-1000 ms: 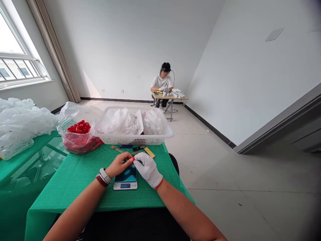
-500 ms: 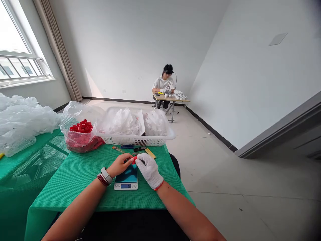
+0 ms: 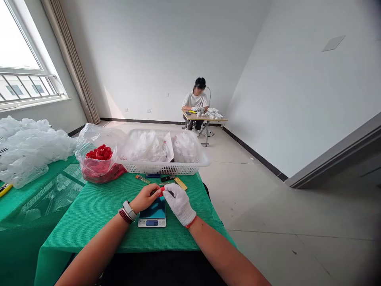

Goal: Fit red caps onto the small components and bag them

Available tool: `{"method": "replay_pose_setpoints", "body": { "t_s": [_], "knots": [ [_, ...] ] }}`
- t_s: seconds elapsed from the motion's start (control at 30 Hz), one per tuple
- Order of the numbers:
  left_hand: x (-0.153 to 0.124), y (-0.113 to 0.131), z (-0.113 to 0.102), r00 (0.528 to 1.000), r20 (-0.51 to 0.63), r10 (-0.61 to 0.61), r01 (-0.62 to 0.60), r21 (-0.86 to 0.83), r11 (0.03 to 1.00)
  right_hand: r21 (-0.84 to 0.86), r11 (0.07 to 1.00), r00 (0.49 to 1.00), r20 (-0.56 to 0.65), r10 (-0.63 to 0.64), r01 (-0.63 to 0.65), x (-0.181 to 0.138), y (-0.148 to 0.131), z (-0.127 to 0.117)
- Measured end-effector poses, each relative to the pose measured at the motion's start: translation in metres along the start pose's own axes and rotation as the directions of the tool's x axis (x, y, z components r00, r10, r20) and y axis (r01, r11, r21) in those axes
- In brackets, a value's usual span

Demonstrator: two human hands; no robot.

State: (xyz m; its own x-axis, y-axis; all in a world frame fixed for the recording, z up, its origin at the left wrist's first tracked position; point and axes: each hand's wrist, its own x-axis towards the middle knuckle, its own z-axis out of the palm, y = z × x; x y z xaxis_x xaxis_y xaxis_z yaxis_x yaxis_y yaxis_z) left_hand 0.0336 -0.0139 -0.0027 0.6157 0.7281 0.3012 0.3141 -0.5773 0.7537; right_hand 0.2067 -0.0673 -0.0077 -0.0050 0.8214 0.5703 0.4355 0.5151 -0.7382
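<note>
Red plastic piece (image 3: 161,192) sits pinched between the fingertips of the bare left hand (image 3: 145,198) and the white-gloved right hand (image 3: 178,204), held just above a digital pocket scale (image 3: 152,213) on green mesh cloth (image 3: 89,224).

We see our left forearm (image 3: 95,248) and right forearm (image 3: 226,254) converging from the lower corners of the view. The bare left hand (image 3: 145,198), with a watch (image 3: 129,210) on the left wrist (image 3: 123,212), meets the white-gloved right hand (image 3: 178,204) at the fingertips; a red cord (image 3: 191,221) circles the right wrist (image 3: 190,222).
</note>
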Motion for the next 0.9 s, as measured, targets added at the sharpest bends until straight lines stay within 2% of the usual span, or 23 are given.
{"method": "replay_pose_setpoints", "body": {
  "t_s": [0.23, 0.47, 0.73, 0.9],
  "knots": [
    [-0.0009, 0.0028, -0.0019, 0.993, -0.083, 0.081, -0.082, -0.017, 0.996, 0.034, 0.999, 0.999, 0.037, 0.014, -0.015, -0.0002, -0.0004, -0.0007],
    [0.0001, 0.0017, -0.0020, 0.999, -0.036, -0.017, 0.019, 0.072, 0.997, 0.006, 1.000, 0.996, 0.092, 0.006, -0.007, -0.0016, 0.0023, 0.0011],
    [-0.0012, 0.0051, -0.0048, 0.996, -0.066, 0.056, -0.057, -0.005, 0.998, 0.031, 0.999, 0.997, 0.075, 0.006, -0.009, -0.0008, 0.0045, 0.0012],
    [0.0002, 0.0040, -0.0031, 1.000, -0.020, -0.008, 0.009, 0.023, 1.000, 0.020, 1.000, 0.993, 0.122, 0.009, -0.011, -0.0009, 0.0003, 0.0002]
  ]
}}
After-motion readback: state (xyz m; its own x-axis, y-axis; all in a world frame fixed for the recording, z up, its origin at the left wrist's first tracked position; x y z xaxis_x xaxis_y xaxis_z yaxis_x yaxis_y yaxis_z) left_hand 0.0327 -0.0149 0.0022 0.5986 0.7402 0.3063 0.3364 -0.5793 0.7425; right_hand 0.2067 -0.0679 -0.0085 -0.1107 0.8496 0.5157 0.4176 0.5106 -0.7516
